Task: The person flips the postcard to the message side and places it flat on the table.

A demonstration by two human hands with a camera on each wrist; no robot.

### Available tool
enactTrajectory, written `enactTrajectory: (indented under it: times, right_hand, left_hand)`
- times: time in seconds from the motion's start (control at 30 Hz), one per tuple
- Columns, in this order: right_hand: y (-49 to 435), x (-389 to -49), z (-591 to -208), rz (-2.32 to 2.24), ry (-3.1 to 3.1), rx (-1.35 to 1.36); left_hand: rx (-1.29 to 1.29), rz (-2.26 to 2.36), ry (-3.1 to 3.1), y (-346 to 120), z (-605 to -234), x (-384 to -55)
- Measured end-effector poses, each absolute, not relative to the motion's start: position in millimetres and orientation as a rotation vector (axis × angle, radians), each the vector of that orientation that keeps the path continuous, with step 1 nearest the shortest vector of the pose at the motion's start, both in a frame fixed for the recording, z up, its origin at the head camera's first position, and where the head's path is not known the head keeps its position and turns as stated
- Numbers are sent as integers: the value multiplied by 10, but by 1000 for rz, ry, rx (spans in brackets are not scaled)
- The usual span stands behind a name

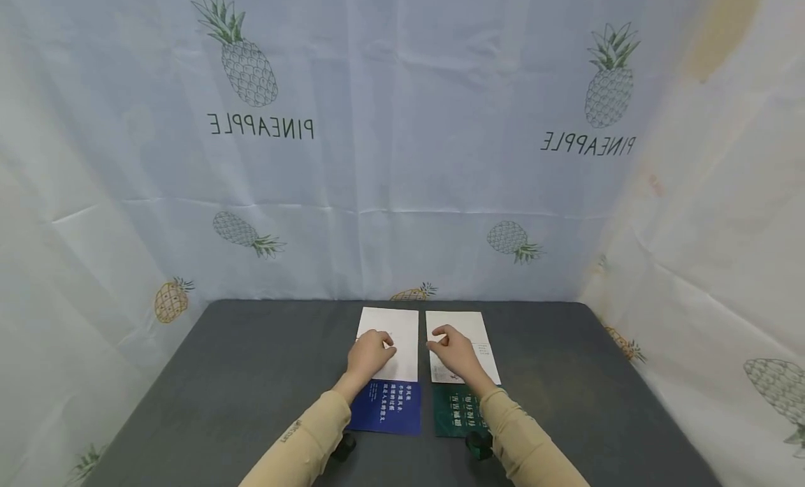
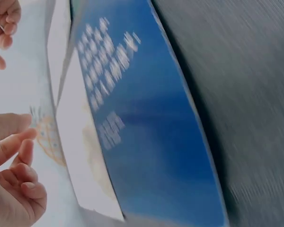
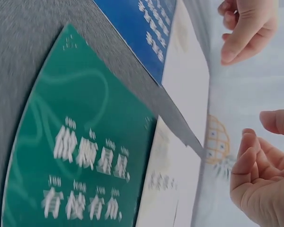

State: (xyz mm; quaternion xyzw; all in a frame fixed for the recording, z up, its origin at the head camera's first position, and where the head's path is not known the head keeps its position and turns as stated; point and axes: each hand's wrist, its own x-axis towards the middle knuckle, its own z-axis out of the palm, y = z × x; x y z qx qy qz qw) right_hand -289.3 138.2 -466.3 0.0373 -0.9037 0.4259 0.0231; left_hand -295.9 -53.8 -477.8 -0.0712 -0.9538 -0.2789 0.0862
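In front of me, the person's left hand (image 1: 367, 354), fingers (image 1: 381, 336) loosely bent, is over a white sheet (image 1: 403, 333); the right hand (image 1: 459, 354) is over another white sheet (image 1: 467, 325). Nearer the person lie a blue card (image 1: 391, 407) and a partly covered green card (image 1: 451, 410), side by side on the dark worktop (image 1: 264, 368), pineapple-printed fabric (image 1: 402, 137) behind.

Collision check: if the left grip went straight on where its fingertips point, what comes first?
Probably the right grip: in the head view, the left grip points across the white sheet beneath it, toward the right one. Relative height is hard to judge, so they might miss.
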Motion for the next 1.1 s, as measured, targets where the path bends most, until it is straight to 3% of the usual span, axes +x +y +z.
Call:
enactTrajectory:
  times: [0.57, 1.1]
  right_hand:
    - [2027, -2735, -4774, 1130, -2790, -114]
    - [2297, -2623, -5025, 1236, -2843, -338]
  left_hand:
    - [-404, -1358, -2798, -27, -4856, -2904]
    - [-338, -1591, -2802, 144, -5026, -2775]
